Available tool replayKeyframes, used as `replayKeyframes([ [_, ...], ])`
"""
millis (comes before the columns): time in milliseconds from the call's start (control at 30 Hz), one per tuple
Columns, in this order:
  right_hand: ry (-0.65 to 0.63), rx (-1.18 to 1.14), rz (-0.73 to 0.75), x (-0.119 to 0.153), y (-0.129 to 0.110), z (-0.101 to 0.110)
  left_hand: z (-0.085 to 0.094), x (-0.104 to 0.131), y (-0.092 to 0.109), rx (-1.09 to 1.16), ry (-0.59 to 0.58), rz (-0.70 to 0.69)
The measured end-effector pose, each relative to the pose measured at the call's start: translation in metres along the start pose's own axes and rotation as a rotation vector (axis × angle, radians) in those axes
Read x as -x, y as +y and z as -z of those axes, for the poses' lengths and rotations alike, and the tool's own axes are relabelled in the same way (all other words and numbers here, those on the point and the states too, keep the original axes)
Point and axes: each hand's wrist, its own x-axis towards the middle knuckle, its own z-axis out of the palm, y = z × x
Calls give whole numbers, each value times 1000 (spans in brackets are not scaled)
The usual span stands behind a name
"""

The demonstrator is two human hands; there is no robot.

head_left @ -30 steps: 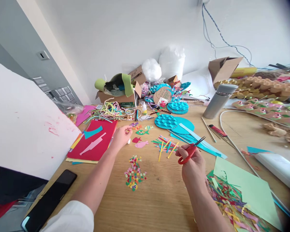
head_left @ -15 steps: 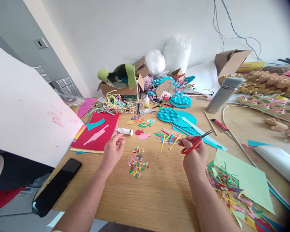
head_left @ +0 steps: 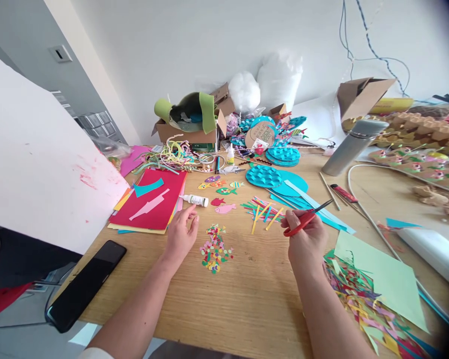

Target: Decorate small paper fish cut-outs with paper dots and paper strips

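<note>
In my right hand is a pair of red-handled scissors, the dark blades pointing up and to the right. My left hand holds nothing, its fingers loosely bent and apart. Just beyond its fingertips lies a white glue bottle on its side. Small paper fish, among them a pink one and a green one, lie in the middle. Nearer me is a scatter of tiny paper dots. Thin coloured paper strips lie left of the scissors.
Red paper sheets and a black phone are at the left. Blue egg-tray discs, a grey bottle and an open box stand farther back. Paper scraps and a pale green sheet lie at the right.
My left hand has shifted slightly to the right, staying near the glue bottle. The right hand keeps hold of the scissors, and the view has turned a little.
</note>
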Motion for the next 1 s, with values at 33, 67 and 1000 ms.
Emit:
replayKeyframes([
  [33,1,2,7,0,0,0,1,0,0,-5,4,-3],
  [67,2,-3,14,1,0,0,1,0,0,-11,11,-6],
  [1000,-787,1586,289,23,-5,59,0,-2,-10,39,7,62],
])
